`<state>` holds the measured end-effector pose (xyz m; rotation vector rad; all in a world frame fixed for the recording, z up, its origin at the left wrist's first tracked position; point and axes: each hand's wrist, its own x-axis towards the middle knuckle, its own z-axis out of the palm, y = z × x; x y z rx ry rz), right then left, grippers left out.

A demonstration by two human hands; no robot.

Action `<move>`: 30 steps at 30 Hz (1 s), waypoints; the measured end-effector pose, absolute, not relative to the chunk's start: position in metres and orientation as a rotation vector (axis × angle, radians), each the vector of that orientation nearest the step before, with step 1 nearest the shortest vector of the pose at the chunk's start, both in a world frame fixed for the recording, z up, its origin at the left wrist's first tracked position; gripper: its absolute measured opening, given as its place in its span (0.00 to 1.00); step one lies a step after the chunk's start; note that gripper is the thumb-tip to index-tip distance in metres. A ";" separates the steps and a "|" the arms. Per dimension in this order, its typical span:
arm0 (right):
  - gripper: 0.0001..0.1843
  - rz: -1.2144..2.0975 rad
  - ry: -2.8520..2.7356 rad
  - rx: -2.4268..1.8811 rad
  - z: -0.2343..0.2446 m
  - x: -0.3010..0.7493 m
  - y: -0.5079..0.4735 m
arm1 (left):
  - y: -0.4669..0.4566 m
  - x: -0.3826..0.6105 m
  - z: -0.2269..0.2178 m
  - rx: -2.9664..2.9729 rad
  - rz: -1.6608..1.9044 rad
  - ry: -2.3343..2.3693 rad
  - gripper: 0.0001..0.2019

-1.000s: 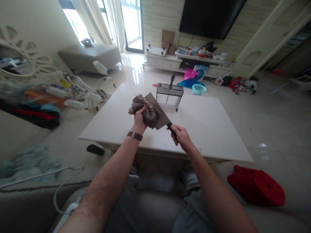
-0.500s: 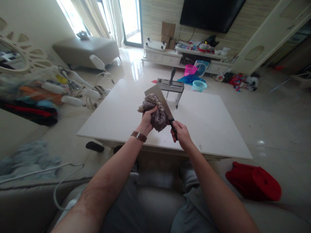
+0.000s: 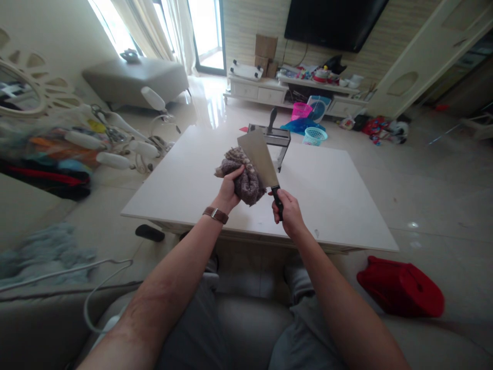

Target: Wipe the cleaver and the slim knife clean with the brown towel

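My left hand (image 3: 229,192) is closed round a bunched brown-and-cream cloth (image 3: 246,182), held above the white table. The cleaver (image 3: 259,154) is in my right hand (image 3: 288,209), whose fingers wrap its black handle. Its broad metal blade points up and away from me, with the flat side showing. The cloth lies close against the blade's left edge; whether they touch I cannot tell. Behind the blade stands a knife block (image 3: 275,139) with a dark handle sticking up out of it.
The white table (image 3: 327,200) spans the middle. Beyond it on the floor are a pale blue basket (image 3: 316,135) and a pink basket (image 3: 301,110). A fallen lamp (image 3: 142,149) lies to the left. A red stool or bag (image 3: 400,288) sits at the lower right.
My left hand and the cloth have moved slightly left, away from the blade. The cleaver has turned, so more of its flat side shows. Both hands keep their hold.
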<state>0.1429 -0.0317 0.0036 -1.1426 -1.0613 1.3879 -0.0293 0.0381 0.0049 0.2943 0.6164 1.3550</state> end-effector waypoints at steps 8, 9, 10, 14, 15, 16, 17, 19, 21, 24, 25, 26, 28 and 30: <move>0.24 1.274 -1.070 -1.162 -0.005 0.136 -0.029 | 0.023 0.001 0.000 0.385 1.209 0.728 0.12; 0.24 1.264 -1.076 -1.168 -0.005 0.138 -0.029 | 0.023 0.000 0.001 0.413 1.217 0.751 0.14; 0.24 1.260 -1.073 -1.174 -0.005 0.139 -0.029 | 0.024 -0.002 0.001 0.450 1.220 0.775 0.15; 0.25 1.264 -1.042 -1.183 0.001 0.142 -0.028 | 0.028 -0.014 0.005 0.595 1.255 0.878 0.19; 0.25 1.263 -1.040 -1.180 0.002 0.142 -0.028 | 0.029 -0.016 0.005 0.618 1.264 0.892 0.20; 0.25 1.262 -1.040 -1.175 0.003 0.143 -0.028 | 0.030 -0.019 0.006 0.632 1.271 0.896 0.21; 0.25 1.260 -1.041 -1.169 0.004 0.143 -0.028 | 0.030 -0.021 0.005 0.633 1.273 0.887 0.22; 0.26 1.260 -1.043 -1.157 0.005 0.143 -0.029 | 0.030 -0.023 0.005 0.592 1.246 0.832 0.20; 0.26 1.273 -1.036 -1.142 0.005 0.142 -0.029 | 0.028 -0.022 0.005 0.511 1.196 0.741 0.15; 0.25 1.329 -1.008 -1.124 0.003 0.140 -0.030 | 0.026 -0.018 0.006 0.413 1.150 0.636 0.07; 0.25 1.343 -1.006 -1.125 0.002 0.139 -0.030 | 0.025 -0.016 0.006 0.395 1.139 0.626 0.06; 0.25 1.345 -1.013 -1.131 0.001 0.138 -0.031 | 0.025 -0.015 0.006 0.384 1.130 0.627 0.05; 0.25 1.313 -1.056 -1.154 0.000 0.137 -0.031 | 0.026 -0.012 0.005 0.377 1.130 0.655 0.05; 0.26 1.269 -1.103 -1.171 0.000 0.137 -0.032 | 0.027 -0.011 0.004 0.371 1.158 0.693 0.05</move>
